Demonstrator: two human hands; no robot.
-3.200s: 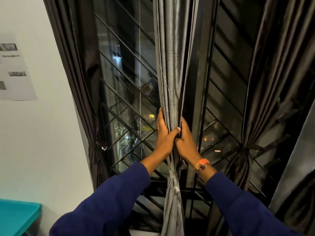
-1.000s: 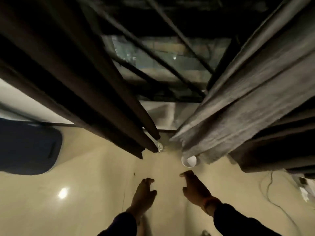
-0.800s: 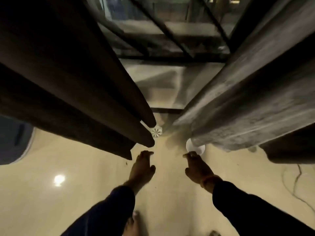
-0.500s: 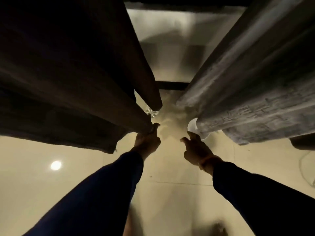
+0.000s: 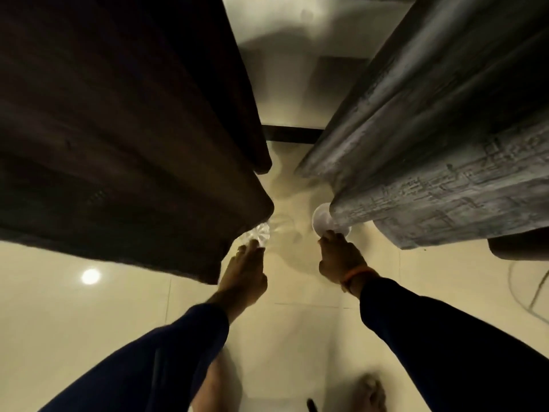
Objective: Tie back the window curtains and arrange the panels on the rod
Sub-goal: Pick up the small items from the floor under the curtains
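Observation:
I am looking steeply up along two hanging panels. The dark brown curtain (image 5: 124, 138) fills the left, the grey textured curtain (image 5: 439, 162) the right, with a narrow gap between them. My left hand (image 5: 243, 275) reaches up with its fingertips at the brown panel's top corner, touching a clear faceted knob (image 5: 257, 234). My right hand (image 5: 338, 258), with an orange band at the wrist, has its fingertips against a white round cap (image 5: 322, 221) just under the grey panel's edge. Whether either hand grips fabric is hidden by the fingers. Both sleeves are dark blue.
A pale beige ceiling (image 5: 282, 337) spreads behind the hands, with a round light (image 5: 90, 276) at left. A dark bar (image 5: 292, 135) crosses the gap between the panels. A thin cable (image 5: 534, 295) loops at the right edge.
The view has swung from the window up to the curtain tops. Both hands have risen: the left to the clear knob, the right to the white cap.

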